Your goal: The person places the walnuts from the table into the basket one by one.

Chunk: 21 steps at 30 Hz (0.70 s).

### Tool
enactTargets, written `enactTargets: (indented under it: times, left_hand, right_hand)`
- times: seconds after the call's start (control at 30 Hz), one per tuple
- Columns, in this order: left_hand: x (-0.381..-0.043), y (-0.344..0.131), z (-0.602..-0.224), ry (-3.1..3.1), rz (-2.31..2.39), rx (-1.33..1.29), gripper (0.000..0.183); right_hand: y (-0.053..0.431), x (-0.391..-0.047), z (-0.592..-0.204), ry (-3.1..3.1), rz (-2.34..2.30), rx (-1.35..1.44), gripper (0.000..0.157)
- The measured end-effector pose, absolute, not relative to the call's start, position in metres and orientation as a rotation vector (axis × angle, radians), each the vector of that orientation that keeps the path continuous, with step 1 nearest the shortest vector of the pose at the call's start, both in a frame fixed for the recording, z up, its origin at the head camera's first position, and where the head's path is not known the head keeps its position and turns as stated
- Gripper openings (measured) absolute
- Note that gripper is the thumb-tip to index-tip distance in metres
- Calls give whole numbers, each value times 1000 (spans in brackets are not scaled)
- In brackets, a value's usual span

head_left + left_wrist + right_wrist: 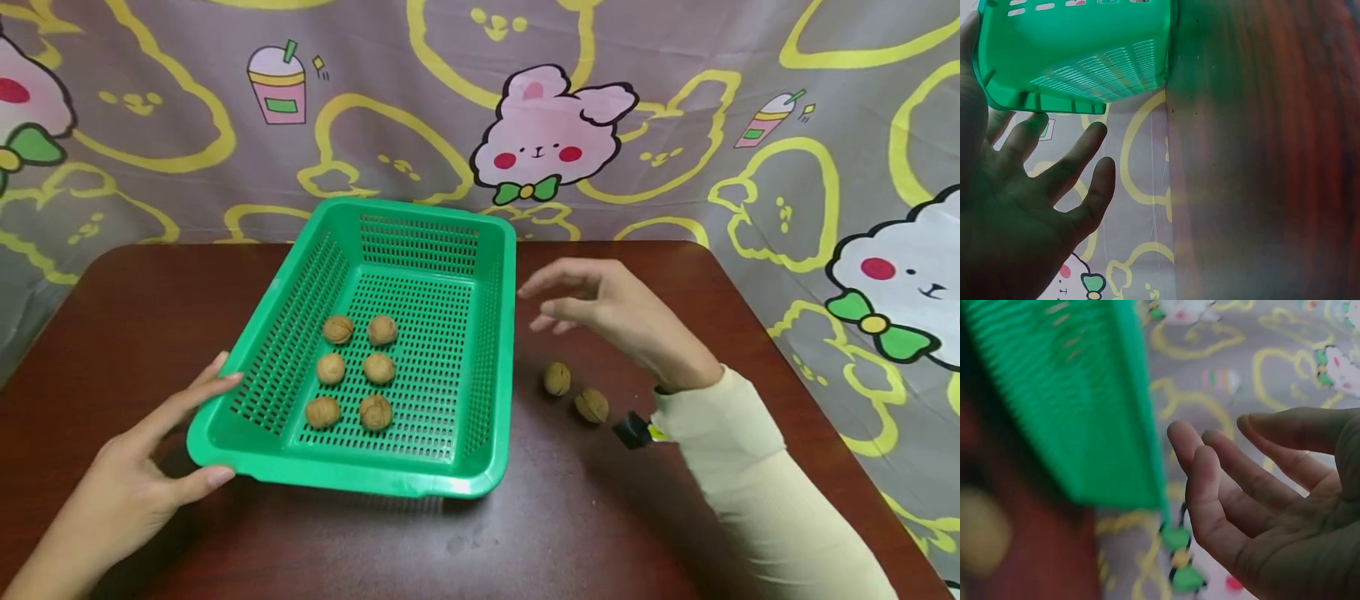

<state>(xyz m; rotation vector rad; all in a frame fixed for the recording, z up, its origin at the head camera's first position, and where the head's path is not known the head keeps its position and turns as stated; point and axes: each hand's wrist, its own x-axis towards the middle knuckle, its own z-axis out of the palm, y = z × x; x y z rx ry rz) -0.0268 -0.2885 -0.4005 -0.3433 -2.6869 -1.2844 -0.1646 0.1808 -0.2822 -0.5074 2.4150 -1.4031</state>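
Observation:
A green plastic basket [491, 350] with slotted walls holds several walnuts [378, 368], set in two rows toward its left side. At its near left corner, my left hand [142, 475] touches the rim with thumb and fingers spread. The left wrist view shows the fingers [1085, 153] of that hand nearly straight beside the basket wall. My right hand [600, 304] hovers just right of the basket with loosely bent fingers and nothing in them. Two more walnuts, one nearer the basket [557, 378] and one beside it [592, 406], lie on the table below that hand.
Everything stands on a dark reddish-brown table [570, 533]. Behind it hangs a grey cloth [420, 83] printed with cartoon animals and yellow outlines. A small black device [633, 431] shows at the right sleeve's cuff.

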Motion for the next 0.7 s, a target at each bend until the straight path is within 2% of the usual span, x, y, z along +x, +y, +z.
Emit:
enactTargets:
  times: [0.13,0.33,0.7]
  left_hand:
    - [-27,-289,-400,-2685,-1285,-348,96]
    - [-28,-288,-400,-2687,-1289,-356,96]
    - [-27,-289,-401,-2699,-1265,-341,98]
  right_hand:
    - [220,-147,-304,2478,-1276,-419,22]
    - [259,-120,-329,2482,-1243,-277,30]
    - [275,-112,-375,2362,-1333,-245,43]
